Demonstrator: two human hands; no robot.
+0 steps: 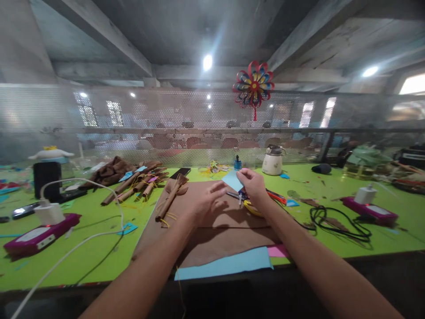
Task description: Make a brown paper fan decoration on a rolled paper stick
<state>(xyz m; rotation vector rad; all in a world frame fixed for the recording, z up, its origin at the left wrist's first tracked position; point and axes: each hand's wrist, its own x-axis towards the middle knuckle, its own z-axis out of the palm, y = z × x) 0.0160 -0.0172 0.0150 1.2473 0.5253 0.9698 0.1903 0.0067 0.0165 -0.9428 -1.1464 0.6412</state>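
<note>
A blue strip (229, 264) lies along the table's near edge, its long axis running left to right, beside pink paper (278, 251). Both border a brown sheet (199, 248). On the left, a purple power strip (63, 225) bears a white label, its print too small to read. A brown roll (171, 199) rests on the sheet, slanting away to the right. The left hand (210, 199) hovers over the sheet, fingers loosely curled and apart, gripping nothing visible. The right hand (254, 184) pinches blue paper (232, 178) between thumb and fingertips above the sheet's far part; one corner points left, but the hand hides too much to tell its long axis. Beyond stand a blue bottle (237, 164) and a pale cup (272, 162).
</note>
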